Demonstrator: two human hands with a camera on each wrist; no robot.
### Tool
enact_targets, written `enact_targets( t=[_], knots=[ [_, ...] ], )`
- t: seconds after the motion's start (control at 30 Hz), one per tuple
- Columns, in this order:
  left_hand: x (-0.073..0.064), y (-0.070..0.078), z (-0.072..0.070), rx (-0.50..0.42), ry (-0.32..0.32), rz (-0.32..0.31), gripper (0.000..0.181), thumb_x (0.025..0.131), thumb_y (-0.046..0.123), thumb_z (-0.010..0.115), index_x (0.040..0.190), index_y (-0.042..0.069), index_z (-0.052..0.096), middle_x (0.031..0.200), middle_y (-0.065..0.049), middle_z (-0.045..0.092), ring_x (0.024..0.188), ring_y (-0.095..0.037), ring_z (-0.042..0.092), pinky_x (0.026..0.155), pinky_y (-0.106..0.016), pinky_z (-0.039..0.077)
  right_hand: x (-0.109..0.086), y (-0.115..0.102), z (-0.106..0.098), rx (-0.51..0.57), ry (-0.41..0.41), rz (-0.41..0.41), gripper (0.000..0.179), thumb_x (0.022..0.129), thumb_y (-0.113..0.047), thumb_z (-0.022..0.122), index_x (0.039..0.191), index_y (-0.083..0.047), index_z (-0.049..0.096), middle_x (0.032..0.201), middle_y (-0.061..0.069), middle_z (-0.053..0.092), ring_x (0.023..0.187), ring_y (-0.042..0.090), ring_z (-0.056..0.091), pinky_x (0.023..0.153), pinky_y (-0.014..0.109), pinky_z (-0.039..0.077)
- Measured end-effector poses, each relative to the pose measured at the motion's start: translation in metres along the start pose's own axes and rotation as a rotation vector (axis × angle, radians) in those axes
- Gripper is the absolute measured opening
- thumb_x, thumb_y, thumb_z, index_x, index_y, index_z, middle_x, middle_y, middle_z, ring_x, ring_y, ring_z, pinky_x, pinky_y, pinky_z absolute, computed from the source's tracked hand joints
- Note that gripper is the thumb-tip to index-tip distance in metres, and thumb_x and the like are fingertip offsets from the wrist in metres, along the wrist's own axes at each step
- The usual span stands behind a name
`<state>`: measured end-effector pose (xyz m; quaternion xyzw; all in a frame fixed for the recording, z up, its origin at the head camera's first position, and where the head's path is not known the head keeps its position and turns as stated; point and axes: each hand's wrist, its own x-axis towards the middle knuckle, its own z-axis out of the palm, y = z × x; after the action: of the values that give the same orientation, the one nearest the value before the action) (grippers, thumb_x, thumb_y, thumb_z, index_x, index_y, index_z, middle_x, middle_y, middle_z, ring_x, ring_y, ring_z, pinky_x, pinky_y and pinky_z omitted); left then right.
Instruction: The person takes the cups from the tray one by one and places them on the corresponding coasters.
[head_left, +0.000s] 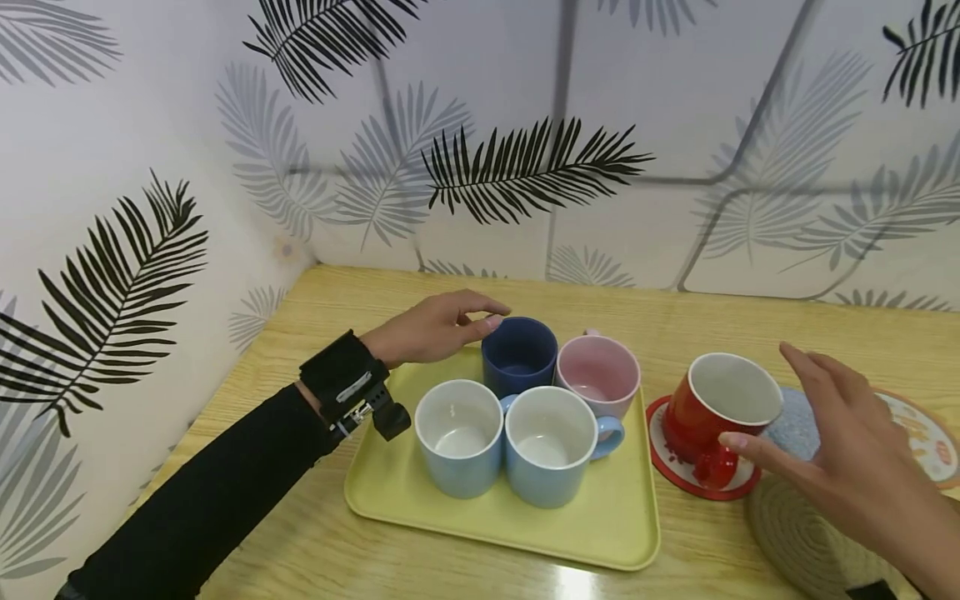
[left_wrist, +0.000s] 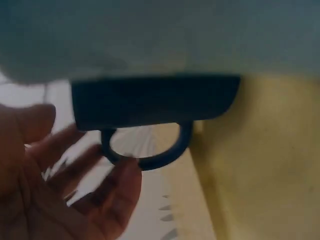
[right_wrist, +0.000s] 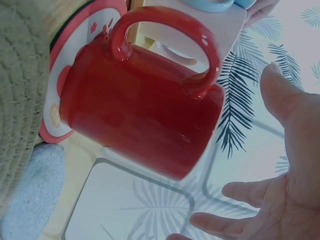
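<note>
1. Leaf-printed wall (head_left: 517, 67) behind; pale wood table (head_left: 292, 533) below it.
2. Yellow tray (head_left: 600, 529) on table, four mugs grouped on it.
3. Round woven mat (head_left: 787, 533), right of tray, partly behind right forearm.
4. Right hand (head_left: 855, 442): fingers and thumb spread, holding nothing. Beside the red mug; right-wrist view shows a gap between.
5. Left hand (head_left: 442, 327): fingers loosely extended, at the navy mug's far left side. Left-wrist view: one fingertip overlaps its handle; cannot tell if touching.
6. Red mug (head_left: 686, 417): white inside, upright on a red-rimmed coaster (head_left: 667, 469), just off tray's right edge.
7. Two pale-blue mugs (head_left: 551, 479): upright, side by side, tray's near row.
8. Navy mug (head_left: 519, 358): upright, far row, left of pink mug (head_left: 597, 373).
</note>
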<state>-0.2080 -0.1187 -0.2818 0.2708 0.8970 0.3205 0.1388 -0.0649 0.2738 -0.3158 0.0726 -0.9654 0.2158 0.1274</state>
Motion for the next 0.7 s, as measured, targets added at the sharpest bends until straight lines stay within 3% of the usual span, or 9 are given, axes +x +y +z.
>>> enact_targets(
  t=[0.13, 0.3, 0.4, 0.5, 0.7],
  knots=[
    [0.015, -0.009, 0.003, 0.007, -0.089, 0.08, 0.04, 0.109, 0.025, 0.045, 0.146, 0.011, 0.054, 0.148, -0.009, 0.052, 0.126, -0.027, 0.054, 0.103, -0.04, 0.046, -0.007, 0.004, 0.0, 0.009, 0.046, -0.018, 0.105, 0.083, -0.044, 0.082, 0.158, 0.0, 0.023, 0.15, 0.041, 0.026, 0.137, 0.063, 0.02, 0.099, 0.083, 0.016],
    [0.024, -0.014, 0.006, 0.054, -0.096, 0.109, 0.037, 0.11, 0.023, 0.043, 0.136, 0.004, 0.061, 0.142, -0.014, 0.054, 0.132, -0.029, 0.05, 0.111, -0.043, 0.04, -0.011, 0.009, -0.001, 0.026, 0.088, -0.035, 0.101, 0.084, -0.042, 0.082, 0.156, 0.002, 0.026, 0.147, 0.042, 0.029, 0.136, 0.064, 0.02, 0.106, 0.08, 0.01],
    [0.024, -0.015, 0.009, 0.11, -0.061, 0.148, 0.036, 0.11, 0.022, 0.042, 0.13, 0.002, 0.066, 0.132, -0.015, 0.058, 0.124, -0.028, 0.053, 0.106, -0.042, 0.043, -0.011, 0.01, -0.001, 0.028, 0.106, -0.033, 0.099, 0.084, -0.042, 0.081, 0.155, 0.002, 0.028, 0.145, 0.043, 0.031, 0.136, 0.063, 0.02, 0.109, 0.078, 0.007],
    [0.023, -0.014, 0.012, 0.189, -0.007, 0.176, 0.035, 0.11, 0.021, 0.042, 0.114, 0.002, 0.071, 0.116, -0.013, 0.061, 0.108, -0.026, 0.056, 0.095, -0.04, 0.046, -0.011, 0.01, -0.003, 0.023, 0.13, -0.031, 0.097, 0.085, -0.043, 0.08, 0.154, 0.003, 0.03, 0.142, 0.043, 0.034, 0.136, 0.062, 0.021, 0.112, 0.074, 0.004],
    [0.013, -0.01, 0.015, 0.316, 0.036, 0.074, 0.041, 0.111, 0.024, 0.038, 0.077, 0.01, 0.056, 0.076, -0.004, 0.05, 0.073, -0.02, 0.049, 0.076, -0.035, 0.038, -0.011, 0.008, -0.005, 0.032, 0.149, -0.024, 0.094, 0.087, -0.043, 0.079, 0.152, 0.004, 0.032, 0.14, 0.042, 0.036, 0.138, 0.06, 0.021, 0.115, 0.07, 0.0]
  ],
)
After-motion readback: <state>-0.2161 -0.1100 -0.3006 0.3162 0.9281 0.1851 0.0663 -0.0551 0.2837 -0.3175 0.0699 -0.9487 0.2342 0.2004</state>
